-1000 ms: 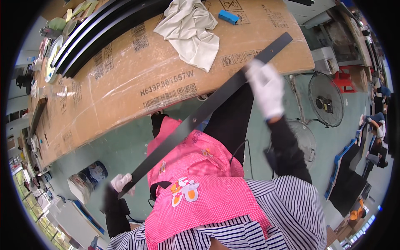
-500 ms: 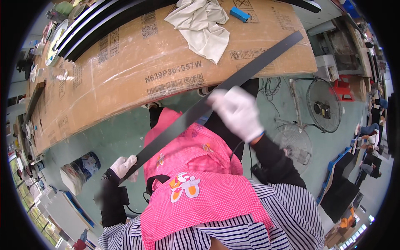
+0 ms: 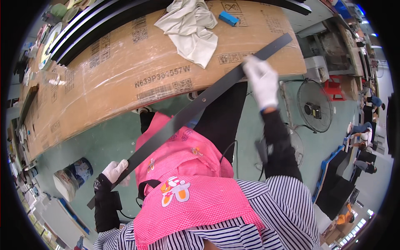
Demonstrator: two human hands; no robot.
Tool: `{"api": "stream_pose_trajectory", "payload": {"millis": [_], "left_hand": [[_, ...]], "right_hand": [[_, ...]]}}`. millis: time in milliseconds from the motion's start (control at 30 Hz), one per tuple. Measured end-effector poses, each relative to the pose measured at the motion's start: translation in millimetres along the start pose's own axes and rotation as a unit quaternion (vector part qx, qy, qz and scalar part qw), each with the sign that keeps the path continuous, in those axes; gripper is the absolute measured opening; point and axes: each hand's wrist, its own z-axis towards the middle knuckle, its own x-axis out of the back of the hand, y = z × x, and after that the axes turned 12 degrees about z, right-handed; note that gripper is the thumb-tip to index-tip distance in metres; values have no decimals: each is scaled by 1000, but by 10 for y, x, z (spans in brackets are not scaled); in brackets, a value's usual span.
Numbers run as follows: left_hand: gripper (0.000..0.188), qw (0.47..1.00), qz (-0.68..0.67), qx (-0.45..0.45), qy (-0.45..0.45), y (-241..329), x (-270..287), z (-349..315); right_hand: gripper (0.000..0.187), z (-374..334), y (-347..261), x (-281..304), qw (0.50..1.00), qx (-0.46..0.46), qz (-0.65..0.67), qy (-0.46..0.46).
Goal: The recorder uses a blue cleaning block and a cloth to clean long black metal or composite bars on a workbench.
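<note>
A long, flat dark grey strip [image 3: 218,88] runs diagonally from beside my left forearm up over the edge of the cardboard-covered table. A small round spot, perhaps a hole, shows near its middle. In its white glove, my left hand [image 3: 113,170] is closed around the strip near the lower end. My right hand [image 3: 263,82], also gloved in white and slightly blurred, has its fingers closed at the strip's edge toward the upper end. The thumb and fingertips there are partly hidden. On the cardboard [image 3: 112,81] lie a crumpled off-white cloth [image 3: 189,31] and a small blue block [image 3: 228,18].
Long black profiles [image 3: 96,29] lie at the table's far left. Two floor fans, one a large black fan [image 3: 314,106], stand to the right near a red stool [image 3: 333,88]. A bucket [image 3: 75,177] is on the floor at left. Other people work far right.
My right hand has moved up along the strip toward its far end. The strip's lower end now extends further past my left hand. The whole view has shifted slightly.
</note>
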Motion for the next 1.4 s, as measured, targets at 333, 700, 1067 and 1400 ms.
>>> {"api": "stream_pose_trajectory", "payload": {"millis": [333, 700, 1067, 1400], "left_hand": [[76, 999, -8, -8, -34, 99, 45, 46], [80, 999, 35, -25, 16, 1353, -94, 449], [89, 998, 35, -47, -33, 1871, -238, 716], [86, 989, 37, -107, -94, 2589, -362, 977]], "right_hand": [[13, -298, -127, -166, 980, 99, -164, -62], [31, 356, 288, 372, 997, -9, -57, 59], [6, -949, -676, -676, 967, 153, -82, -186], [20, 183, 420, 196, 993, 27, -98, 68]]}}
